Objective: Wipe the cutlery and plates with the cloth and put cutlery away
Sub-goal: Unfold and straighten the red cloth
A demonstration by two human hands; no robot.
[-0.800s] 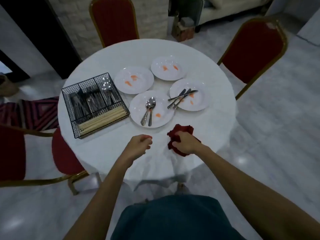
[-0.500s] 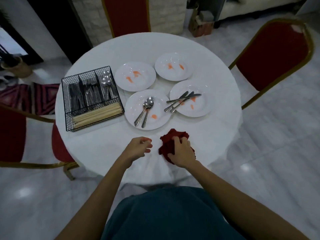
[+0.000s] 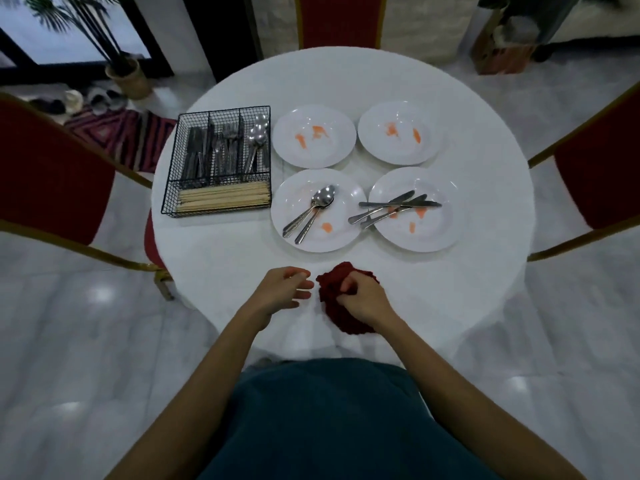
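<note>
A dark red cloth (image 3: 337, 308) lies bunched on the near edge of the round white table (image 3: 221, 258), and my right hand (image 3: 363, 299) grips it from above. My left hand (image 3: 280, 291) hovers just left of the cloth, fingers loosely curled, holding nothing. Several white plates carry orange smears. The near left plate (image 3: 341, 233) holds two spoons (image 3: 311, 211). The near right plate (image 3: 433, 230) holds knives (image 3: 394, 207). Two far plates (image 3: 313, 136) (image 3: 398, 133) hold no cutlery. A black wire cutlery basket (image 3: 169, 188) stands at the left.
The basket holds knives, forks, spoons and a front row of chopsticks (image 3: 223, 197). Red chairs with gold frames stand at the left (image 3: 52, 181), right (image 3: 595, 181) and far side (image 3: 341, 20). A potted plant (image 3: 128, 76) and striped rug (image 3: 121, 133) lie beyond.
The view has swung so the table sits square before me. My right hand stays on the red cloth; my left hand stays beside it, a little closer to the cloth.
</note>
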